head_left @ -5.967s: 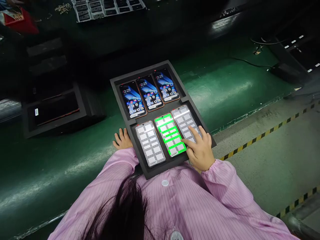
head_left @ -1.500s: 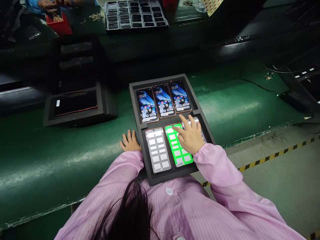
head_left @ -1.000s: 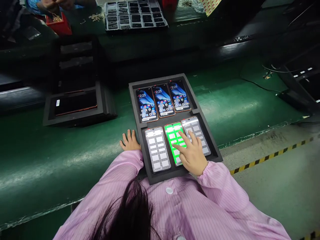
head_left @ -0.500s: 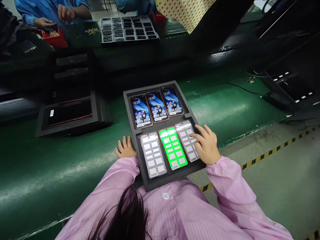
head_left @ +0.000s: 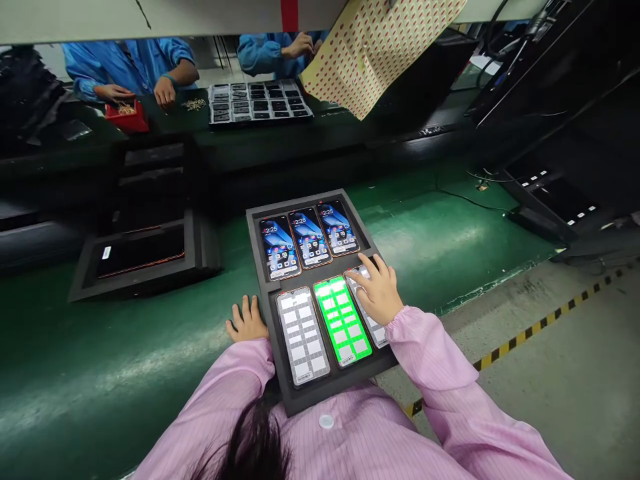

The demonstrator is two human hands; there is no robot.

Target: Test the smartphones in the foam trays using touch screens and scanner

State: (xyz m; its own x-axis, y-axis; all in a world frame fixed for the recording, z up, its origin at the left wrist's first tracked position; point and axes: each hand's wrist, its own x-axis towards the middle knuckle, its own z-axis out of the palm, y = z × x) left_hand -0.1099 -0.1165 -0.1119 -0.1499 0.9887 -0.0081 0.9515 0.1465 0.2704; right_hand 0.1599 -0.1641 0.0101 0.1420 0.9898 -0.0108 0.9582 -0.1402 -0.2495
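Now your right hand (head_left: 377, 290), loosely spread, is over the near-right phone (head_left: 374, 332). Your left hand (head_left: 247, 323) lies splayed beside the tray (head_left: 340, 382).

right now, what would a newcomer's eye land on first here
The bright green-and-white phone screen stands out first, in the middle of the near row of the dark grey foam-like tray. The bare right hand is over the grey-and-white phone screen to its right. High up, right of centre, a pale yellow sheet with red marks slants down.
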